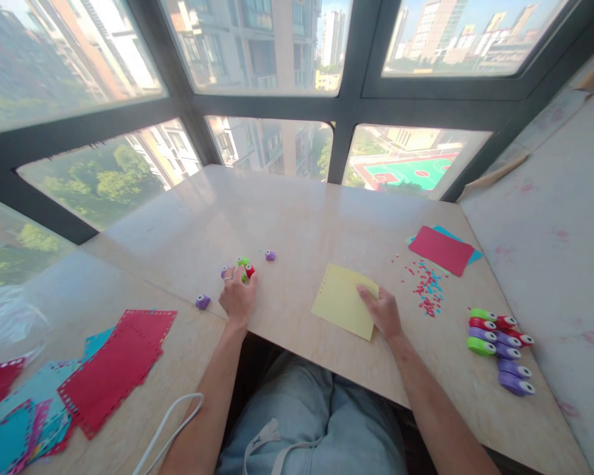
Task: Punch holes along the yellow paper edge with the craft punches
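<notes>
My left hand [236,295] is over a small cluster of craft hole punches near the table's front edge. Its thumb and fingers close around a red hole punch [249,270]; a green hole punch [242,262] and a purple hole punch [224,271] sit right by the fingertips. In my right hand [383,311] is a sheet of yellow paper [344,300], pinched at its right edge with the thumb on top. A row of small holes runs along the sheet's left edge. Two more purple punches, one on the left [202,302] and one farther back [270,255], stand apart.
Punched red paper [116,363] and blue paper [4,435] lie in a pile at left, beside a white cable [171,412]. To the right are paper confetti [429,290], a red sheet [440,251] over blue ones, and several punches [499,343] by the wall. Windows border the table.
</notes>
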Action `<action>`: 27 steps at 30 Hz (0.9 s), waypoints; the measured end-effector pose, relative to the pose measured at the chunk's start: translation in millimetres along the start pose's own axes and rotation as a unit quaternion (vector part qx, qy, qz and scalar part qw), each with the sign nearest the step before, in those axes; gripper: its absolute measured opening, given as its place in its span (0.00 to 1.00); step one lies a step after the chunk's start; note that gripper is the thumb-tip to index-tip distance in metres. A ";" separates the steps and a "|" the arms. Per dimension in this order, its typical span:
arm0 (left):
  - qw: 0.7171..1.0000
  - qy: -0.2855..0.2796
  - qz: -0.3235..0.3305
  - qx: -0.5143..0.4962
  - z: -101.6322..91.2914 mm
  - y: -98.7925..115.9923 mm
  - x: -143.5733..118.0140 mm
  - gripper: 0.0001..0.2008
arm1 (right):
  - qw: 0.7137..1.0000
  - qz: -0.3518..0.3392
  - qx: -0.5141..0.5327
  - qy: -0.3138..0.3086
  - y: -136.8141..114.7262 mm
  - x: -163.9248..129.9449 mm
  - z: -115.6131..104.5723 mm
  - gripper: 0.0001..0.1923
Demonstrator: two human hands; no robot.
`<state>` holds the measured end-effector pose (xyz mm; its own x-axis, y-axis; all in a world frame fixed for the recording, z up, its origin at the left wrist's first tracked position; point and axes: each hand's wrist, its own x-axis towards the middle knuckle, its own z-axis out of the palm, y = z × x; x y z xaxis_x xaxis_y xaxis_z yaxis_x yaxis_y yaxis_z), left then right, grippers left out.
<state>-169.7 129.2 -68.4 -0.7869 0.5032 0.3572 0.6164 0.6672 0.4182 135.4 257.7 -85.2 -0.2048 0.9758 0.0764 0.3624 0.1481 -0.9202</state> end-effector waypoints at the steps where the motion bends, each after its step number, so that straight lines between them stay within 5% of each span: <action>1: 1.000 0.001 0.001 0.002 1.1 -0.3 1.1 0.18 | 1.000 -0.002 0.000 -0.001 0.1 -0.1 0.1 0.27; 27: 0.995 0.029 0.079 -0.059 6.8 -7.5 -1.5 0.11 | 1.000 -0.014 -0.021 -0.008 0.0 -0.4 -0.6 0.24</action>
<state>-173.3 127.2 -77.8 -0.6798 0.5618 0.4713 0.7333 0.5125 0.4468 136.0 257.4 -85.0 -0.2299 0.9685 0.0958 0.3938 0.1826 -0.9009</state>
